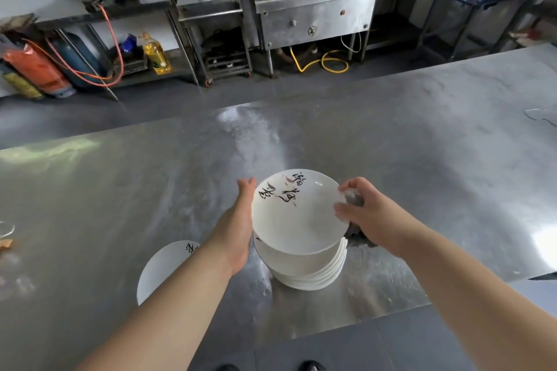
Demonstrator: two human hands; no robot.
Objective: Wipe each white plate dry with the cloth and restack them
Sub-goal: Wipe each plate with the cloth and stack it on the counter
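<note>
A white plate [297,217] with black brush writing is tilted above a stack of several white plates [307,269] on the steel table [120,190]. My left hand [239,226] lies flat against the plate's left edge with straight fingers. My right hand [366,214] pinches the plate's right rim, thumb and fingertips on top. A dark cloth [357,233] shows under my right hand, beside the stack. One more white plate [164,268] lies alone on the table to the left, partly hidden by my left forearm.
A glass rim [6,227] and a scrap sit at the table's left edge. Beyond the table are steel counters, a stove unit [316,18], a gas cylinder [77,60] with an orange hose, and an oil bottle [155,54]. The table's near edge runs just behind my arms.
</note>
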